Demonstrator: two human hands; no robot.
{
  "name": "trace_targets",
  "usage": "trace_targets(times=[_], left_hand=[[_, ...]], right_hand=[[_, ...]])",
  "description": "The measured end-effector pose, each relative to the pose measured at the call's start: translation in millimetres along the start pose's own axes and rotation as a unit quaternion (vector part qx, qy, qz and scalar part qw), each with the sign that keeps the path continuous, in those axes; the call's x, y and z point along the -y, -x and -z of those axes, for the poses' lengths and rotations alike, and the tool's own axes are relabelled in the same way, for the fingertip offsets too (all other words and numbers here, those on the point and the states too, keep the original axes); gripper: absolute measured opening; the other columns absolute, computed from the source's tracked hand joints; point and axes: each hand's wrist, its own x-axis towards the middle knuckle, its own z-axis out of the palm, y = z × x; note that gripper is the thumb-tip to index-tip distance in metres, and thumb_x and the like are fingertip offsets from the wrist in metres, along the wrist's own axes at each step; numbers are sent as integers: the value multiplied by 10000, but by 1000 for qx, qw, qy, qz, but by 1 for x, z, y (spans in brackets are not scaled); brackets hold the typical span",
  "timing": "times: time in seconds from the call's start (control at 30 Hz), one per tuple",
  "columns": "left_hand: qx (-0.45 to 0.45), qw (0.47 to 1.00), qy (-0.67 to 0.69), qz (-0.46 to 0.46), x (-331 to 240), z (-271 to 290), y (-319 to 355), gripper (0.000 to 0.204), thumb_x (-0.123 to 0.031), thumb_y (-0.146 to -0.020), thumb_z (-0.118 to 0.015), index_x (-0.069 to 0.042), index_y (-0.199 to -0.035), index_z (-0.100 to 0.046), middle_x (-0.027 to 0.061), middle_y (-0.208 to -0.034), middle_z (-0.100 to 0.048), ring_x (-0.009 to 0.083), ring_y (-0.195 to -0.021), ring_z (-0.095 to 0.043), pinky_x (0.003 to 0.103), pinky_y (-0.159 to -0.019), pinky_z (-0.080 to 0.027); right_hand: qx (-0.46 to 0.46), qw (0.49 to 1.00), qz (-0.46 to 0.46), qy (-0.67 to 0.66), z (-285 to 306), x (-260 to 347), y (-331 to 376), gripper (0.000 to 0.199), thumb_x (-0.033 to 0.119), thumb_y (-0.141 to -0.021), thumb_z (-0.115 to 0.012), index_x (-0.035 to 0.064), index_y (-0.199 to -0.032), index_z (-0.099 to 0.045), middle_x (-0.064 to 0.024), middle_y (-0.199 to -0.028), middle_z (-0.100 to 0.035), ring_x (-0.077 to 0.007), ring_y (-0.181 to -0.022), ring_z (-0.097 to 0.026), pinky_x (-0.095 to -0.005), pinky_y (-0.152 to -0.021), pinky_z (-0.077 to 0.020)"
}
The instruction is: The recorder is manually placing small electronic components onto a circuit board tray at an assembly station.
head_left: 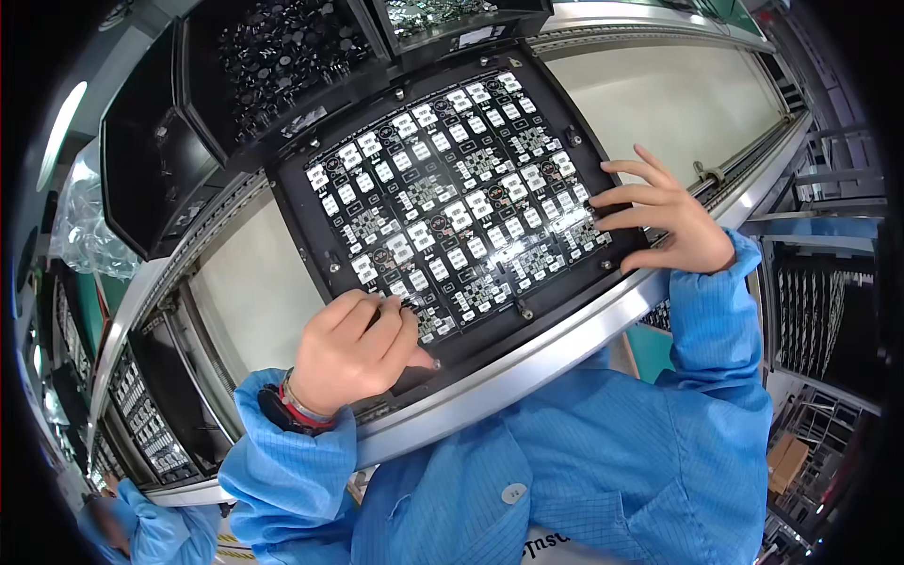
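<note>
A black tray-like fixture [584, 169] lies on the conveyor in front of me, holding a dark circuit board panel [443, 247] covered with white rectangular pads and small parts. My left hand [356, 347] is at its near left corner, fingers curled over the board's edge. The left thumb reaches out beside a small metal pin on the frame. Whatever lies under those curled fingers is hidden. On the right side, my right hand [664, 212] has its fingers spread, their tips touching the fixture's right edge and the thumb near its lower corner.
Behind the fixture stand black bins, one with many small dark components [287, 61], another with light ones [433, 17]. A metal rail [508, 363] runs along the near side. Clear plastic wrap [85, 221] hangs at left. Another person in blue [155, 527] is at lower left.
</note>
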Motion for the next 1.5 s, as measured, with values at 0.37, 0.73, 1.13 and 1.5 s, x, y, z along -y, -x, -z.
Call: trace_targets(times=[0.37, 0.73, 1.13, 1.5], left_hand=[[-73, 960, 49, 267, 51, 23, -13, 224, -41, -862, -617, -24, -1083, -647, 130, -1081, -666, 337, -1065, -616, 402, -900, -492], [-129, 891, 39, 434, 90, -31, -2, 355, -103, -849, -676, -32, -1195, -638, 186, -1228, -554, 387, -1161, -475, 419, -1023, -382], [-177, 823, 142, 521, 95, -49, 5, 325, -114, -806, -746, -297, -1074, -745, 83, -1369, -499, 330, -1292, -320, 459, -1110, -198], [-203, 824, 143, 509, 88, -56, 6, 300, -83, -858, -681, -281, -1074, -745, 64, -1420, -459, 335, -1315, -285, 457, -1112, -154]], right_hand=[[-70, 997, 39, -1, -14, -17, -5, 409, 331, -572, -848, 114, -906, -756, -1, -930, -703, -307, -1179, -565, -664, -1135, -153], [-132, 986, 103, 5, 27, 30, -85, 124, 92, -804, -710, 23, -907, -700, -95, -901, -673, -287, -941, -633, -490, -1047, -391], [-258, 964, -12, 65, -30, -1, -189, 243, 172, -890, -650, 97, -1118, -691, -147, -658, -609, -275, -553, -586, -379, -554, -461], [-388, 921, -33, 14, -68, 9, -213, 144, 200, -800, -745, 84, -738, -684, -54, -489, -522, -246, -447, -493, -351, -582, -434]])
